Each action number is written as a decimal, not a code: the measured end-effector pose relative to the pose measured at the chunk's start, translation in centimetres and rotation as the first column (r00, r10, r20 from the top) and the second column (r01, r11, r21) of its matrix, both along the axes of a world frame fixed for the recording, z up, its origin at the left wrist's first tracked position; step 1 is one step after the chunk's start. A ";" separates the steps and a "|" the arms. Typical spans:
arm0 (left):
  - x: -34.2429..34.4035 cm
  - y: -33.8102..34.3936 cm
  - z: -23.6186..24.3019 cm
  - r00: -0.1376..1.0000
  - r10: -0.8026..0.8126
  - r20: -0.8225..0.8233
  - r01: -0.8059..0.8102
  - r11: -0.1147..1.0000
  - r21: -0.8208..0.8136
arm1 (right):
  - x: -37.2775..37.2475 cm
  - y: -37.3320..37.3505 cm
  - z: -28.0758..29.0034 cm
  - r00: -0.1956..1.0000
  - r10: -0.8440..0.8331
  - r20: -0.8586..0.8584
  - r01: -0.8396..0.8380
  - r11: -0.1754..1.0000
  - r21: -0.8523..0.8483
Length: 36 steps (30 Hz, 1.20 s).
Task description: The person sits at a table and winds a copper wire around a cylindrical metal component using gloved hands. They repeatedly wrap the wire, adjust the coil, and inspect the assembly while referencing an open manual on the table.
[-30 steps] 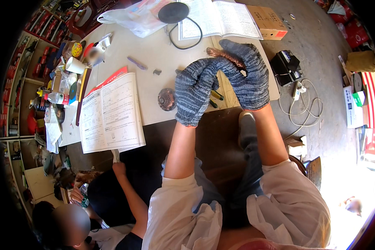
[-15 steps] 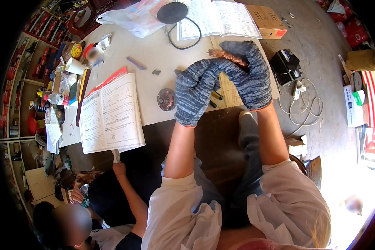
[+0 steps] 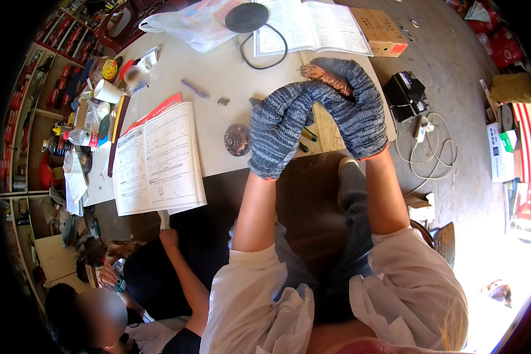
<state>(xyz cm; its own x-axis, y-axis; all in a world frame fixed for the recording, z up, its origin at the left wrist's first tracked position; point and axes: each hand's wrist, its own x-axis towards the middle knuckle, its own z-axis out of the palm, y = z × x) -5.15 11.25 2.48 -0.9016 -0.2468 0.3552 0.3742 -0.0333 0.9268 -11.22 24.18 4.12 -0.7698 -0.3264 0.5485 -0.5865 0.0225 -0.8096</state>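
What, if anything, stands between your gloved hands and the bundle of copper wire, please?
Nothing visible does. The right hand already grips the bundle of copper wire, and the left hand meets it just beside the bundle, above the table. Only the knitted gloves lie between skin and wire.

Single head-worn fisheye view, straight down, close above table (image 3: 218, 76).

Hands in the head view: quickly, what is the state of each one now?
Left hand: gloved, closed on the copper wire bundle.
Right hand: gloved, closed around the same bundle.
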 end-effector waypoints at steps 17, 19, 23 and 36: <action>0.0 -0.4 0.0 0.997 0.010 0.073 -0.011 1.000 0.007 | 0.6 -0.2 0.3 0.996 -0.007 -0.085 0.008 1.000 0.002; -0.1 -0.3 -0.4 0.998 0.047 0.051 -0.046 0.999 -0.026 | 0.8 -0.3 0.3 0.991 -0.034 -0.129 0.035 0.999 0.004; 0.2 0.0 0.2 0.999 -0.017 0.043 0.015 0.999 0.048 | 1.0 -0.6 0.4 0.964 -0.099 -0.248 0.098 0.995 -0.018; 0.8 -4.1 0.4 0.930 -0.278 0.241 0.230 0.950 0.211 | 0.7 1.0 1.6 0.989 0.149 0.024 -0.147 0.987 -0.068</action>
<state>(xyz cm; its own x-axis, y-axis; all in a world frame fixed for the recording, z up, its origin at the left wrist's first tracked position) -4.33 7.12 2.84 -0.9972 -0.0335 0.0671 0.0736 -0.2664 0.9611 -10.55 25.19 5.77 -0.7311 -0.4022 0.5511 -0.5561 -0.1166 -0.8229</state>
